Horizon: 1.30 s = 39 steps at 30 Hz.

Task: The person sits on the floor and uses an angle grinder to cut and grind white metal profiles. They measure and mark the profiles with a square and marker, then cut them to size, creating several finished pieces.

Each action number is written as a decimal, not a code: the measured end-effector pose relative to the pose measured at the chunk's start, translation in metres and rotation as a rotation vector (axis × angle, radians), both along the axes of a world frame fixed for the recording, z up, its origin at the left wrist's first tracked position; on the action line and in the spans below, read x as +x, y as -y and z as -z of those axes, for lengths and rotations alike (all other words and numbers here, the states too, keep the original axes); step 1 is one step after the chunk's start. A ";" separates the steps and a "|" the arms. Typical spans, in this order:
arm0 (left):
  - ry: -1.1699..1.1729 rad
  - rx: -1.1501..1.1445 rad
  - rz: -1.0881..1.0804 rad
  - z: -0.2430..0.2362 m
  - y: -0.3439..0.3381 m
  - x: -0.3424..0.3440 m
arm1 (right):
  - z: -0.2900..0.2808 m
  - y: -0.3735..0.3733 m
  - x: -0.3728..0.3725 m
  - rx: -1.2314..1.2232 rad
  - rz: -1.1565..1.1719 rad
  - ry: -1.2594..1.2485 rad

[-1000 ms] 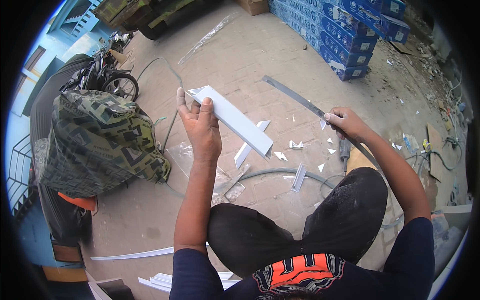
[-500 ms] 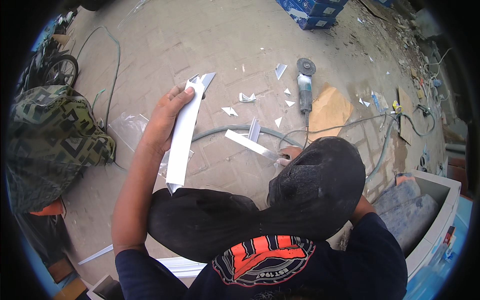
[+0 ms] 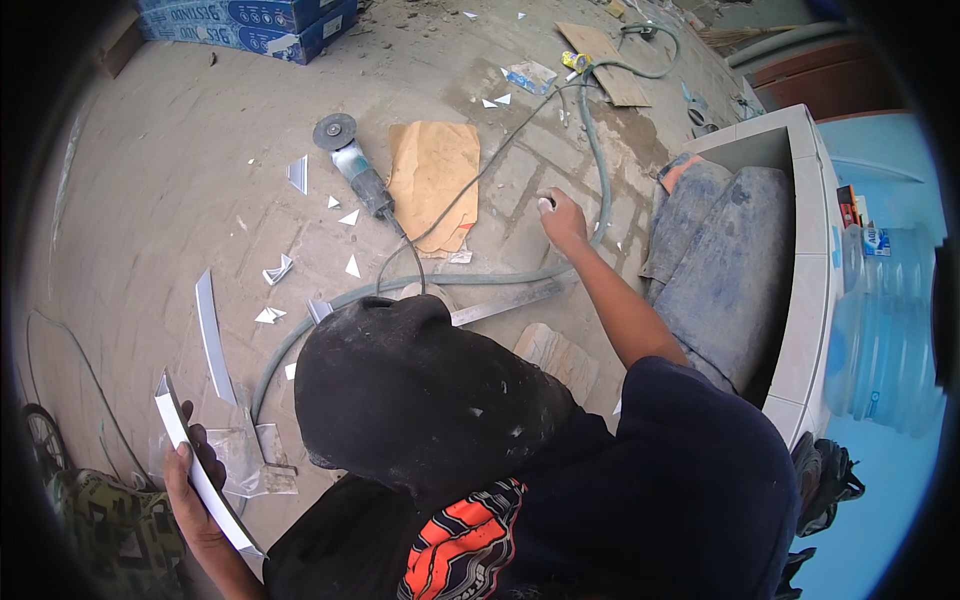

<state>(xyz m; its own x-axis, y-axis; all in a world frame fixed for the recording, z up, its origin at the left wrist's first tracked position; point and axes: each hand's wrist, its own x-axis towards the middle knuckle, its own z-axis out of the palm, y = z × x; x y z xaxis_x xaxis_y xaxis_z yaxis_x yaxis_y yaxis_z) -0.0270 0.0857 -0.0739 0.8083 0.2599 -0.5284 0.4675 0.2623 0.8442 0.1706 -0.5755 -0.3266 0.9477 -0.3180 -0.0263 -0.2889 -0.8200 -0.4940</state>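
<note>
My left hand [image 3: 196, 487] is wrapped round a long white trim strip [image 3: 202, 468], thumb on its face, with the strip's ends cut at an angle. My right hand [image 3: 565, 221] is held out over the paving, fingers curled closed. A small pale spot shows at its fingertips; what it is, I cannot make out. Nearby, a flat grey bar [image 3: 508, 303] lies on the ground, partly behind my knee. Another white strip [image 3: 215, 338] rests on the paving beyond my left hand. An angle grinder [image 3: 357, 170] lies ahead, beside a sheet of brown paper [image 3: 432, 180].
A green hose [image 3: 520, 278] and the grinder's dark cable cross the paving. White offcuts [image 3: 348, 217] are scattered about. Blue boxes [image 3: 250, 18] stand far left. At right are a tiled ledge [image 3: 797, 270], grey-blue cloth [image 3: 722, 270] and clear water bottles [image 3: 885, 330].
The view has swung right. My right hand has come away from beside my knee and reaches out to the right. My left hand still grips the white trim strip.
</note>
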 end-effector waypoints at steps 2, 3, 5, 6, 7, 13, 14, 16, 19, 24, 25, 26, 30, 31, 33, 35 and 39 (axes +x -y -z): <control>0.030 0.054 -0.044 -0.011 0.007 0.003 | 0.005 0.009 -0.013 -0.220 -0.152 0.052; 0.053 0.079 -0.078 -0.016 0.018 0.006 | 0.006 0.003 -0.022 -0.165 -0.233 -0.001; 0.088 0.084 -0.085 -0.030 0.018 0.006 | 0.002 -0.046 -0.050 -0.015 -0.473 -0.113; 0.084 0.069 -0.064 -0.030 0.015 0.009 | -0.002 -0.067 -0.066 0.056 -0.617 -0.174; 0.093 0.048 -0.026 -0.028 0.020 0.023 | -0.004 -0.080 -0.087 0.099 -0.721 -0.252; 0.098 0.278 -0.048 -0.048 0.027 0.042 | 0.026 -0.109 -0.097 -0.028 -1.022 -0.694; 0.170 0.290 -0.052 -0.055 0.025 0.041 | 0.031 -0.114 -0.085 -0.042 -1.033 -0.703; 0.316 0.330 -0.060 -0.064 0.029 0.044 | 0.034 -0.127 -0.060 -0.046 -1.047 -0.696; 0.429 0.280 -0.065 -0.054 0.001 0.050 | 0.022 -0.165 -0.010 0.171 -1.040 -0.547; 0.604 0.246 -0.092 -0.070 0.003 0.056 | -0.193 -0.360 0.068 0.675 -1.240 -0.519; 0.676 0.323 -0.063 -0.078 0.007 0.057 | -0.235 -0.395 0.069 0.646 -1.434 -0.441; 0.707 0.358 -0.061 -0.087 0.011 0.056 | -0.269 -0.427 0.057 0.733 -1.540 -0.383; 0.789 0.282 -0.074 -0.114 0.015 0.046 | -0.324 -0.500 0.026 0.882 -1.548 -0.275; 0.836 0.199 -0.057 -0.114 0.009 0.037 | -0.322 -0.510 0.027 0.924 -1.525 -0.301; 0.794 0.242 -0.254 -0.089 -0.007 0.022 | -0.317 -0.523 0.007 1.007 -1.479 -0.347; 0.721 0.234 -0.544 -0.037 -0.023 0.012 | -0.310 -0.519 -0.011 1.010 -1.369 -0.357; -0.168 0.944 -0.896 0.212 -0.082 -0.133 | -0.276 -0.520 -0.012 0.953 -1.350 -0.545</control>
<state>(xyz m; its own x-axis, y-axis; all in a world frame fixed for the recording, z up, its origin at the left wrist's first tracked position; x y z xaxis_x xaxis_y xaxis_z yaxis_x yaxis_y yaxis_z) -0.1603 0.1678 -0.2863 0.1056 0.9916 0.0750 0.5577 -0.1215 0.8211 0.1588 -0.0554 -0.0503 0.3309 0.9386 -0.0980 0.0121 -0.1081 -0.9941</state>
